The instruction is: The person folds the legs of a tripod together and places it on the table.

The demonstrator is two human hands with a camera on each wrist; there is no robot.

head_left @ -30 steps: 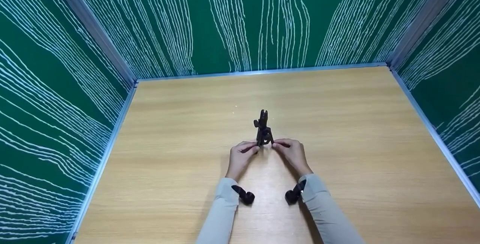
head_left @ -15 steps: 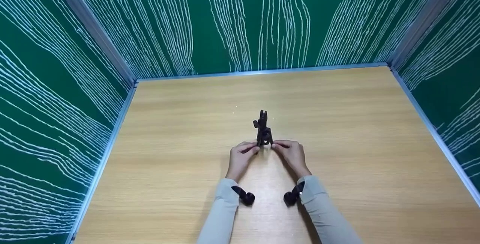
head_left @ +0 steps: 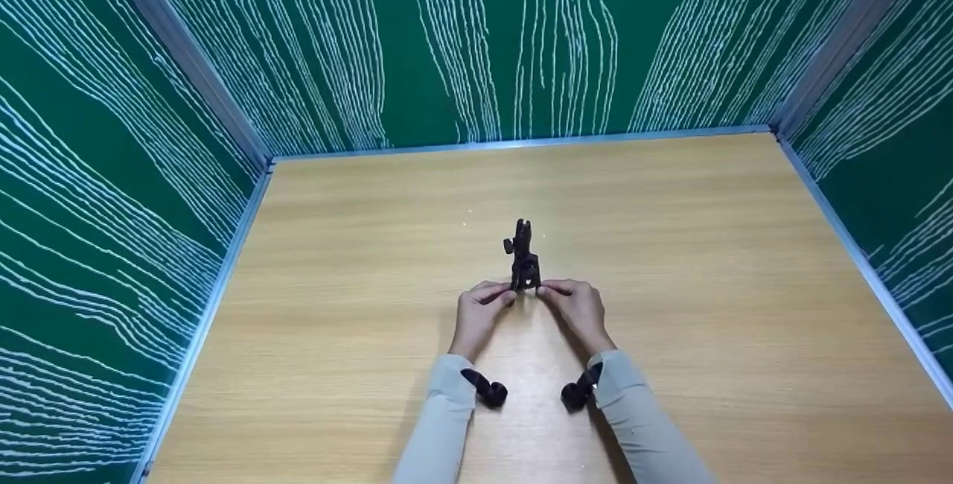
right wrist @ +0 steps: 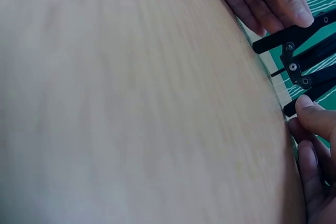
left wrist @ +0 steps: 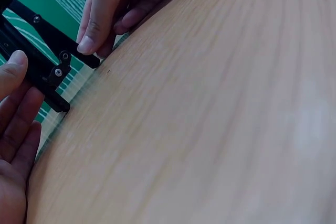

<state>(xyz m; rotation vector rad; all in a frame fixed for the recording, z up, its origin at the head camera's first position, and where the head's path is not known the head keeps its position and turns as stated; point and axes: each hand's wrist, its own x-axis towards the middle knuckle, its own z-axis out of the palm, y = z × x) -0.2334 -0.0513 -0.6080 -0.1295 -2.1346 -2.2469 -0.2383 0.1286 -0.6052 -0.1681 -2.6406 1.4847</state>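
A small black tripod (head_left: pixel 524 264) stands upright in the middle of the table in the head view, a clamp-like head with a side knob at its top. My left hand (head_left: pixel 476 314) pinches the foot end of its left leg between thumb and fingers. On the other side, my right hand (head_left: pixel 582 311) pinches the lower end of the right leg. The wrist views show the hinged braces (left wrist: pixel 59 72) between the legs, and the leg ends (right wrist: pixel 290 109) close to the table. Its third leg is mostly hidden.
The wooden table (head_left: pixel 342 246) is bordered by metal edging and green walls (head_left: pixel 417 97) with white wavy lines at the back and both sides. Tiny pale specks lie behind the tripod. Black wrist cameras (head_left: pixel 493 395) jut inward from both sleeves.
My right hand has shifted slightly inward, bringing the tripod's right leg closer to the left one. The left hand has stayed almost still, keeping its pinch.
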